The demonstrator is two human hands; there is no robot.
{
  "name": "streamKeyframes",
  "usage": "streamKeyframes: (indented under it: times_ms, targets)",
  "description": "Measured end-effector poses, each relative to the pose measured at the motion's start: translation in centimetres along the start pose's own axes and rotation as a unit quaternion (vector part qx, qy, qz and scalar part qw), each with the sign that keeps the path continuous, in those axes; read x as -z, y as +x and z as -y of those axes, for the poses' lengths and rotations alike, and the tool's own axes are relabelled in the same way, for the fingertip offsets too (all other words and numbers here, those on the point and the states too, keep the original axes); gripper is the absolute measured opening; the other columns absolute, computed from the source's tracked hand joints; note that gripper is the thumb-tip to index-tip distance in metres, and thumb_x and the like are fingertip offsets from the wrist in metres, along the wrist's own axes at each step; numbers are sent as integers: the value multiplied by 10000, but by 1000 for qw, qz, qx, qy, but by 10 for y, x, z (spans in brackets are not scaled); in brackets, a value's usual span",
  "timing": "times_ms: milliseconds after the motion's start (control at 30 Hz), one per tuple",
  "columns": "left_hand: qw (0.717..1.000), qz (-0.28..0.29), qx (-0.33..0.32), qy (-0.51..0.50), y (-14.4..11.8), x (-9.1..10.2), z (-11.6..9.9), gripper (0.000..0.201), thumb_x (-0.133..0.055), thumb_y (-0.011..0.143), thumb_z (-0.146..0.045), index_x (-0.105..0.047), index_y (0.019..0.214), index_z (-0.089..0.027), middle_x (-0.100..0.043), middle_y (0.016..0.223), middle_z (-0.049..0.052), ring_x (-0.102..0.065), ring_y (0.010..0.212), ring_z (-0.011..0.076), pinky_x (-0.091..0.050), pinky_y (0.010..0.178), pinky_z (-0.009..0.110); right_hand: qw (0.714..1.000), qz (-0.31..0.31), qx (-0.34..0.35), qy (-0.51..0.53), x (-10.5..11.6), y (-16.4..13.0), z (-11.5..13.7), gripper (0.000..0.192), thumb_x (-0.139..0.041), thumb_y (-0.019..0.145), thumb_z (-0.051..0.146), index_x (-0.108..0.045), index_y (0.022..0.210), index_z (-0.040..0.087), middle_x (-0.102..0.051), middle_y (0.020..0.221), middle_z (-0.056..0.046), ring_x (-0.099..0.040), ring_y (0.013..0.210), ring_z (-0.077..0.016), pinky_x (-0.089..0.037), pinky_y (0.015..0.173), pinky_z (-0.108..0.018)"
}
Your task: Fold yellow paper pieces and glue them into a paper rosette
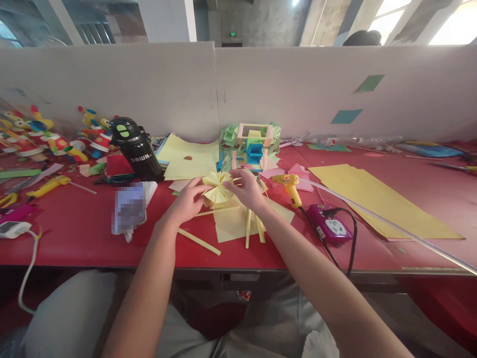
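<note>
Two bare hands hold a pleated yellow rosette point(217, 189) between them, above the near middle of the table; the left hand point(188, 199) grips its left edge and the right hand point(246, 188) its right edge, thumb against the pleats. Several fingertips are concealed behind the folds. The pale sheet point(227, 228) beneath is partly covered by narrow strips point(248, 229) and by the right forearm, which hides some of the strips' length. A paper model point(255, 149) behind the hands is overlapped at its base, its finer structure hard to make out. The screen of a propped device point(130, 208) is masked by pixelation. A clear rod point(391, 223) extends from the yellow glue gun point(291, 186) and is cut off at the right edge; toy figures point(100, 140) crowd the left, the outermost cropped. The tabletop point(91, 221) is red, backed by a pale partition point(279, 84) bearing green and blue paper pieces point(347, 116). Beyond rise concrete walls, bright windows and a small green sign point(233, 34); a dark rounded shape point(363, 38) above the partition is mostly hidden.
</note>
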State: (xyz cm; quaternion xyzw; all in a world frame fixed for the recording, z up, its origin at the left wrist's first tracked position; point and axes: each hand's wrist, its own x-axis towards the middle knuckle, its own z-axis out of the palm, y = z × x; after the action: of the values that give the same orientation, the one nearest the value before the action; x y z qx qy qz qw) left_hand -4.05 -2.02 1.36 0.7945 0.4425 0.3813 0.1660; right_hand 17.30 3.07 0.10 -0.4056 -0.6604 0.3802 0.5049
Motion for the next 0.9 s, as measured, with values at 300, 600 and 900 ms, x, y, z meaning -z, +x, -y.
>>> streamKeyframes:
  times_ms: [300,600,900]
  targets:
    - [999,9,4,34,-2,-2,2,366,-538,918,-220,-597,1273,-284,-582,1341,79,-558,1252,260,-432,1083,448,999,-6,-29,-32,1,0,0,438,-719,749,509,-621,1030,187,-652,1009,-61,-634,728,-144,-528,645,-289]
    - [990,-126,57,-38,3,-10,2,446,-731,791,-298,-443,1124,-226,-678,1089,86,-674,979,220,-542,846,366,983,-10,-18,-180,7,-1,8,332,-662,827,453,-610,1032,196,-656,1103,-96,-640,849,-186,-502,735,-318]
    - [993,-113,-11,23,5,-8,-9,239,-755,783,-316,-613,941,-207,-678,1096,62,-653,997,215,-527,864,340,887,50,-96,-450,83,-62,50,292,-532,887,425,-533,685,214,-617,723,-46,-541,650,-189,-354,583,-307]
